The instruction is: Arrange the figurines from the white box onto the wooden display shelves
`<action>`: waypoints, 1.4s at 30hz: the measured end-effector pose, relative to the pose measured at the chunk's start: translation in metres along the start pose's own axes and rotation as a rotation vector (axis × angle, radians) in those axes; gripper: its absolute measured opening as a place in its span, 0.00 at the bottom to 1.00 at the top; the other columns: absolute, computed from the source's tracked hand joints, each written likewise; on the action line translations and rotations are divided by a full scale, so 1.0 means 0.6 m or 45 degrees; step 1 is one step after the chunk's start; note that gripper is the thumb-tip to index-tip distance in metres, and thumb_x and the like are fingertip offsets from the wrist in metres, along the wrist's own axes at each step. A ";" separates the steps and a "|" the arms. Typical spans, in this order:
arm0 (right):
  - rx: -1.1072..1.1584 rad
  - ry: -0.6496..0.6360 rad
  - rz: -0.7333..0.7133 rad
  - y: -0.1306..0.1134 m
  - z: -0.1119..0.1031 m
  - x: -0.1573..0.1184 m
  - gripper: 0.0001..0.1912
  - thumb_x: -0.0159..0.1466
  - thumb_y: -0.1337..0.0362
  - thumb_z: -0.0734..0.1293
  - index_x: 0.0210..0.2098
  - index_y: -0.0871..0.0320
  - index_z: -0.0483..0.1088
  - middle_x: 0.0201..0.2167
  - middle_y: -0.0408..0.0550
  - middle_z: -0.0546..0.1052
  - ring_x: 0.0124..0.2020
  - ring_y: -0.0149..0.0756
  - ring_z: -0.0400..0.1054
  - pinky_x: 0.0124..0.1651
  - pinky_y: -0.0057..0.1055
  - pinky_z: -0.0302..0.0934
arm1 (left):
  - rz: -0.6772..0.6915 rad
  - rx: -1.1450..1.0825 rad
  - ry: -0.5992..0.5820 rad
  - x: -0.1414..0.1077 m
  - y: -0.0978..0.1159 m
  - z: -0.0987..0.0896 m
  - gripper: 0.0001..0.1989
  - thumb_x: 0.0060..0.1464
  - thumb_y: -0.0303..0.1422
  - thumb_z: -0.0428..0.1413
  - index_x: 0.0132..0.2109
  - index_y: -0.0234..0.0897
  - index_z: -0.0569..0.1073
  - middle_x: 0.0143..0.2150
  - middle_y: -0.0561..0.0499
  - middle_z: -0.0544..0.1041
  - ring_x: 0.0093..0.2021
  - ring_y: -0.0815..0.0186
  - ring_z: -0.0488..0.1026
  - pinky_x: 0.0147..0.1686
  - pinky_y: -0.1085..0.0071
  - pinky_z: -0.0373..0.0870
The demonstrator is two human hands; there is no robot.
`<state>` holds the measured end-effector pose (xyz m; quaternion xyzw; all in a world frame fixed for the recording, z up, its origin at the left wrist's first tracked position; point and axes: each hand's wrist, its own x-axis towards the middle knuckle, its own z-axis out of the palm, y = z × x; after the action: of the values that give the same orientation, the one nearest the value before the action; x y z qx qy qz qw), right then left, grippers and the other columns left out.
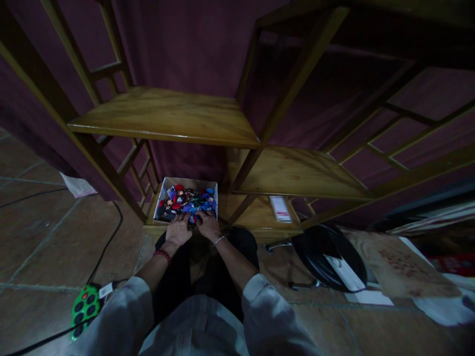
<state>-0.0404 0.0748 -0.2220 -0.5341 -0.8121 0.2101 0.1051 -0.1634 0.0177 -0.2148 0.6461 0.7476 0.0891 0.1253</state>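
A shallow open box [161, 198] with pale sides stands on the lowest wooden shelf. Small colourful items [189, 199] in red, blue and black fill it. My left hand [178, 229], with a red beaded bracelet at the wrist, reaches over the box's near edge, fingers on or just above the items. Beside it my right hand [208, 225], wearing a thin silvery bracelet, lies at the near right part of the box. The fingertips of both hands are small and dim, and whether they grip an item cannot be made out.
Wooden shelves [170, 112] rise above the box, with slanted posts on both sides. A white and pink packet [281, 209] lies on the lower shelf to the right. On the floor are a green power strip [84, 309] with cables and a round black seat [326, 257].
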 end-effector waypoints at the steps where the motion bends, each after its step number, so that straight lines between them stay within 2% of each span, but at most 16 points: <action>1: 0.009 0.011 -0.013 0.001 0.001 0.000 0.17 0.59 0.66 0.60 0.47 0.51 0.67 0.45 0.47 0.69 0.46 0.35 0.61 0.51 0.30 0.52 | -0.009 -0.021 0.003 0.000 0.001 -0.002 0.26 0.48 0.30 0.49 0.56 0.37 0.61 0.54 0.45 0.67 0.56 0.60 0.59 0.54 0.66 0.55; 8: 0.044 0.122 -0.017 0.009 0.014 0.002 0.18 0.58 0.70 0.58 0.46 0.53 0.67 0.45 0.49 0.68 0.43 0.35 0.63 0.50 0.29 0.55 | -0.106 -0.103 0.018 -0.002 0.004 -0.007 0.22 0.47 0.29 0.49 0.52 0.37 0.62 0.45 0.44 0.71 0.48 0.60 0.67 0.48 0.67 0.61; 13: 0.084 0.135 0.037 0.014 0.017 0.001 0.18 0.58 0.70 0.58 0.45 0.48 0.69 0.45 0.45 0.67 0.40 0.31 0.64 0.46 0.27 0.58 | -0.138 -0.157 0.046 -0.002 0.003 -0.006 0.21 0.47 0.29 0.50 0.50 0.37 0.62 0.44 0.44 0.72 0.48 0.60 0.68 0.46 0.67 0.63; 17: 0.091 0.134 0.096 0.013 0.018 0.002 0.18 0.58 0.70 0.58 0.43 0.46 0.70 0.45 0.43 0.68 0.42 0.30 0.64 0.45 0.25 0.59 | -0.141 -0.211 0.077 -0.001 -0.001 -0.006 0.17 0.48 0.31 0.49 0.47 0.38 0.65 0.43 0.46 0.72 0.47 0.61 0.68 0.46 0.67 0.64; 22: 0.096 0.097 0.125 0.010 0.016 -0.001 0.16 0.59 0.68 0.58 0.42 0.43 0.70 0.45 0.40 0.69 0.42 0.29 0.65 0.44 0.24 0.59 | -0.032 -0.172 0.113 -0.001 -0.004 0.000 0.18 0.51 0.32 0.47 0.50 0.39 0.66 0.49 0.47 0.70 0.51 0.61 0.65 0.50 0.66 0.62; 26: 0.110 0.037 0.088 0.008 0.010 -0.005 0.13 0.60 0.59 0.60 0.43 0.41 0.70 0.43 0.39 0.70 0.42 0.29 0.65 0.45 0.25 0.59 | -0.026 -0.128 0.130 0.001 -0.002 0.003 0.20 0.53 0.34 0.46 0.53 0.39 0.66 0.54 0.47 0.67 0.54 0.61 0.62 0.52 0.65 0.61; 30: 0.139 -0.013 0.131 0.004 0.003 -0.004 0.14 0.57 0.51 0.62 0.43 0.41 0.69 0.43 0.39 0.70 0.42 0.30 0.66 0.43 0.25 0.59 | -0.057 -0.147 0.141 0.005 -0.001 0.004 0.22 0.53 0.34 0.45 0.55 0.39 0.63 0.59 0.48 0.62 0.57 0.60 0.60 0.53 0.64 0.61; 34: 0.150 -0.027 0.249 -0.004 -0.001 0.000 0.17 0.56 0.46 0.61 0.42 0.43 0.69 0.44 0.40 0.70 0.41 0.32 0.67 0.42 0.27 0.59 | -0.152 -0.184 0.145 0.006 0.001 0.001 0.23 0.54 0.36 0.44 0.57 0.41 0.62 0.60 0.48 0.60 0.56 0.59 0.61 0.51 0.62 0.63; 39: 0.214 0.010 0.304 -0.005 0.003 0.005 0.17 0.57 0.46 0.59 0.40 0.45 0.70 0.41 0.43 0.73 0.39 0.35 0.68 0.39 0.30 0.60 | -0.313 -0.209 0.188 0.006 0.006 -0.010 0.23 0.54 0.35 0.43 0.57 0.39 0.61 0.59 0.45 0.59 0.51 0.58 0.66 0.47 0.64 0.65; 42: 0.289 0.098 0.338 -0.001 0.008 0.012 0.17 0.57 0.47 0.60 0.38 0.49 0.72 0.39 0.45 0.74 0.38 0.36 0.69 0.38 0.30 0.60 | -0.306 -0.211 0.180 0.007 0.008 -0.015 0.25 0.53 0.34 0.45 0.59 0.40 0.59 0.64 0.47 0.51 0.54 0.58 0.63 0.47 0.64 0.65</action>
<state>-0.0458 0.0798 -0.2266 -0.6291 -0.7009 0.2918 0.1669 -0.1623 0.0229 -0.2054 0.5316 0.8165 0.1801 0.1351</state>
